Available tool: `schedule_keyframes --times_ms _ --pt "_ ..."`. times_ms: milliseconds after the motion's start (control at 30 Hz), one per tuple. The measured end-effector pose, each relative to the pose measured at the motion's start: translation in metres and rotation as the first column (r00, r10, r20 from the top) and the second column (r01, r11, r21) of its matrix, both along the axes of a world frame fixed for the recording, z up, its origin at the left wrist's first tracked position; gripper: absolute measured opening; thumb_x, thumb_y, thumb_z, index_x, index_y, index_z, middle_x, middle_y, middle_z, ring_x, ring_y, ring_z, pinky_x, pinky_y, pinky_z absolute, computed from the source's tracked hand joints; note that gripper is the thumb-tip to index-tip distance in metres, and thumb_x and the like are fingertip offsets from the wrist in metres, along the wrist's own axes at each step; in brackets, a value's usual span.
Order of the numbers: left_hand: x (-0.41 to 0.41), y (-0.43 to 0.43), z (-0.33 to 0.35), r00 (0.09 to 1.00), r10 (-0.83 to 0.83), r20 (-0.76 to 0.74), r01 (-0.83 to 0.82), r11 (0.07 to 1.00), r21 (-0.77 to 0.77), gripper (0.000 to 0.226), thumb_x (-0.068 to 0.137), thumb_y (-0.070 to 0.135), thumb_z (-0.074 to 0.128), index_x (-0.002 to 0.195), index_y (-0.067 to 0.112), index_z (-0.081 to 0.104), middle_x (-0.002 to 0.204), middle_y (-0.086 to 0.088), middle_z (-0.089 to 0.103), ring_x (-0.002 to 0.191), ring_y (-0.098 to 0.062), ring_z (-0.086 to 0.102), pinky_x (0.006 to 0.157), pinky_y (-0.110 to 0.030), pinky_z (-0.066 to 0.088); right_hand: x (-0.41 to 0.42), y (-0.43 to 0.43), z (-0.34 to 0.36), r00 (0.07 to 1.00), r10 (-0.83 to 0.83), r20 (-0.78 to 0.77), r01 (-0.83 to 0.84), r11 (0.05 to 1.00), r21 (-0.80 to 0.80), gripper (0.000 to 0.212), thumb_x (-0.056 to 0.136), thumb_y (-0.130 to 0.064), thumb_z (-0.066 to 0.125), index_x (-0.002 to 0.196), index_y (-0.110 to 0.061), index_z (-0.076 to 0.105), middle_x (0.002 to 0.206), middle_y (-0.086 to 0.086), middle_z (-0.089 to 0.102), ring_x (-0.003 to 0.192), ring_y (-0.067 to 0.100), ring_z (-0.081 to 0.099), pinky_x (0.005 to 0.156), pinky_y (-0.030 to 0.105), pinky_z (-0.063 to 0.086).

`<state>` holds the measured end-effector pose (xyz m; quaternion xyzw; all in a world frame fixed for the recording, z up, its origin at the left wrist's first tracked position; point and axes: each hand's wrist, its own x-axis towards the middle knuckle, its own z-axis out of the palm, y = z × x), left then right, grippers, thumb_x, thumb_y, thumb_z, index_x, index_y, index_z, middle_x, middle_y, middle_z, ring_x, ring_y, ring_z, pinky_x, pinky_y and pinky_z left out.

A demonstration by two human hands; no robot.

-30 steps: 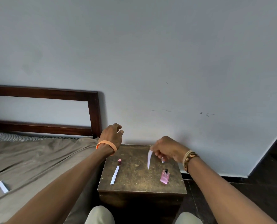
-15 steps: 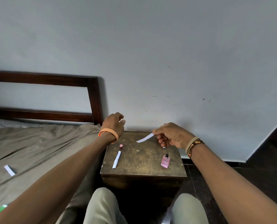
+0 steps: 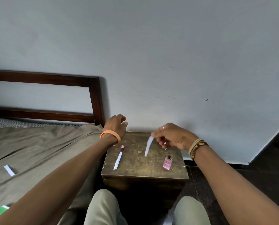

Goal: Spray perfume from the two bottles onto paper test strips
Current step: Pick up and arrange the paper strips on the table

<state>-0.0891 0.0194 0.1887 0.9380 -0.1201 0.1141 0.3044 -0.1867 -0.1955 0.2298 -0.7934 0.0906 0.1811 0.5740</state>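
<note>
My right hand (image 3: 172, 135) pinches the top end of a strip (image 3: 148, 146), which hangs slightly bowed over the surface (image 3: 140, 166), up and left of the pink bottle (image 3: 167, 163). My left hand (image 3: 117, 125) hovers farther left of that bottle, above the back corner, its fingers loosely curled and gripping nothing.

I judge this to be the step of presenting a strip for a spray. The next move calls for the free hand to take a bottle, aim its nozzle at the strip's loose end and press.

The pink bottle is squarish clear glass with a bare dark nozzle. Well left of it stands a small bottle (image 3: 122, 148) with a pink top, and a second strip (image 3: 118, 160) lies flat beside it. The paper looks thin and limp, and the surface is worn, speckled wood.
</note>
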Motion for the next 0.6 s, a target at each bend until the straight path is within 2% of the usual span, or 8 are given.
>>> schedule_keyframes --times_ms 100,200,267,333,400,467,533,600 --pt "0.001 0.001 0.000 1.000 -0.004 -0.003 0.004 1.000 0.005 0.027 0.094 0.026 0.055 0.117 0.013 0.062 0.116 -0.006 0.066 0.106 -0.025 0.061 0.088 -0.034 0.048 -0.004 -0.004 0.020 1.000 0.011 0.018 -0.020 0.785 0.620 0.008 0.088 -0.015 0.067 0.082 -0.009 0.066 0.071 0.005 0.059 0.059 0.015 0.054 0.053 0.025 0.048" --pt "0.002 0.002 0.001 1.000 0.001 -0.009 -0.001 1.000 0.008 0.027 0.094 0.026 0.055 0.118 0.013 0.061 0.116 -0.006 0.066 0.105 -0.024 0.061 0.088 -0.035 0.049 0.001 0.002 0.010 0.999 0.038 -0.037 -0.040 0.998 -0.041 0.012 0.091 -0.011 0.064 0.087 0.001 0.067 0.071 0.010 0.056 0.052 0.016 0.048 0.049 0.026 0.041" --pt "0.002 0.002 0.001 1.000 0.003 -0.006 -0.003 1.000 -0.003 0.027 0.094 0.026 0.056 0.117 0.014 0.061 0.115 -0.006 0.066 0.105 -0.024 0.061 0.088 -0.035 0.050 -0.002 0.004 0.003 0.995 0.086 -0.055 -0.099 0.942 -0.319 0.020 0.092 -0.016 0.066 0.096 0.004 0.068 0.071 0.009 0.056 0.052 0.015 0.047 0.052 0.027 0.040" --pt "0.002 0.003 0.001 1.000 0.006 0.000 -0.006 1.000 0.000 0.027 0.094 0.026 0.056 0.117 0.014 0.062 0.115 -0.005 0.067 0.104 -0.024 0.061 0.087 -0.035 0.049 -0.002 0.001 0.009 0.997 0.077 -0.004 -0.074 0.978 0.197 0.016 0.091 -0.015 0.065 0.092 0.001 0.067 0.071 0.006 0.059 0.058 0.015 0.052 0.055 0.027 0.047" --pt "0.002 0.004 0.000 1.000 0.000 -0.004 0.000 1.000 0.002 0.026 0.094 0.026 0.056 0.116 0.014 0.062 0.114 -0.006 0.067 0.104 -0.024 0.061 0.087 -0.035 0.049 -0.006 -0.002 0.022 1.000 0.026 -0.006 -0.016 0.784 0.621 0.009 0.087 -0.015 0.065 0.083 -0.008 0.065 0.072 0.006 0.060 0.060 0.016 0.055 0.053 0.025 0.048" --pt "0.001 0.004 -0.001 1.000 -0.001 -0.011 0.001 1.000 0.014 0.026 0.094 0.026 0.056 0.116 0.014 0.062 0.115 -0.006 0.067 0.104 -0.024 0.061 0.088 -0.035 0.049 0.000 -0.002 0.019 0.999 -0.033 -0.024 0.039 0.930 0.365 0.008 0.086 -0.011 0.065 0.081 -0.005 0.065 0.071 0.008 0.059 0.056 0.016 0.052 0.051 0.026 0.044" --pt "0.000 0.002 -0.001 1.000 -0.005 -0.016 0.005 1.000 0.014 0.027 0.094 0.026 0.055 0.117 0.014 0.062 0.116 -0.006 0.067 0.105 -0.024 0.061 0.088 -0.035 0.049 -0.003 0.003 0.007 0.999 0.033 -0.019 -0.038 0.948 -0.315 0.014 0.090 -0.012 0.065 0.088 0.002 0.068 0.074 0.010 0.060 0.056 0.017 0.049 0.054 0.028 0.041" --pt "-0.001 0.001 -0.002 1.000 -0.004 -0.008 0.004 1.000 0.010 0.027 0.094 0.026 0.055 0.117 0.014 0.062 0.115 -0.005 0.067 0.104 -0.024 0.061 0.086 -0.034 0.047 -0.005 0.004 0.004 0.998 0.070 0.007 -0.067 0.974 -0.217 0.016 0.091 -0.014 0.067 0.091 0.001 0.068 0.074 0.009 0.061 0.059 0.016 0.051 0.058 0.029 0.044"
